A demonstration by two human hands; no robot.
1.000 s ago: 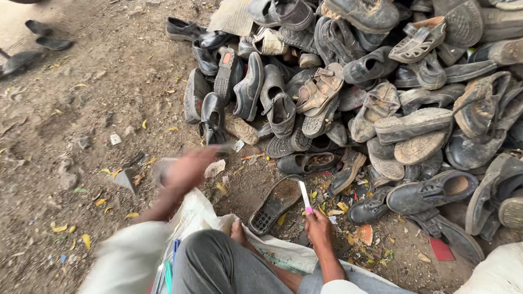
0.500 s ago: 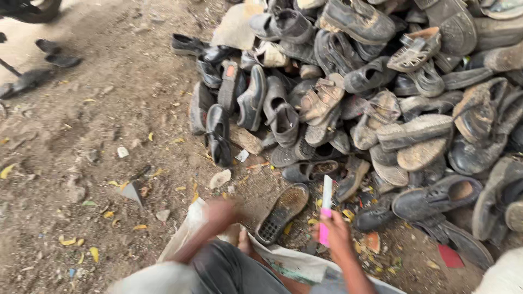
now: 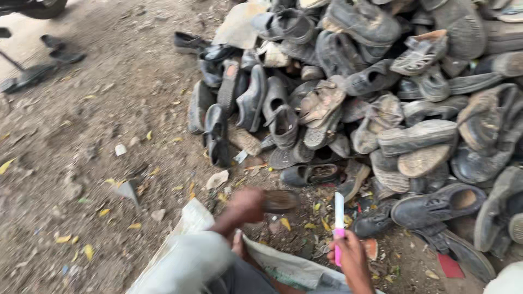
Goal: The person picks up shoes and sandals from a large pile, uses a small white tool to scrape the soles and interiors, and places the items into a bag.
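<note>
While blurred, left hand [image 3: 246, 204] seemingly grips shoe sole [image 3: 280, 200], right hand [image 3: 348, 256] clasps knife [image 3: 339, 223].

A: Which parts are smeared by motion?

B: The left hand [image 3: 246, 206] and the dark sole [image 3: 280, 200] at its fingers; whether the fingers close on that sole cannot be told.

A: And cut off by the frame?

B: The right hand [image 3: 353, 261] at the wrist, the grey knee [image 3: 188, 267] and white sack [image 3: 283, 268] below, the shoe pile [image 3: 381, 98] at top and right. The cutter [image 3: 339, 226] has its pink handle largely hidden in the fist.
</note>
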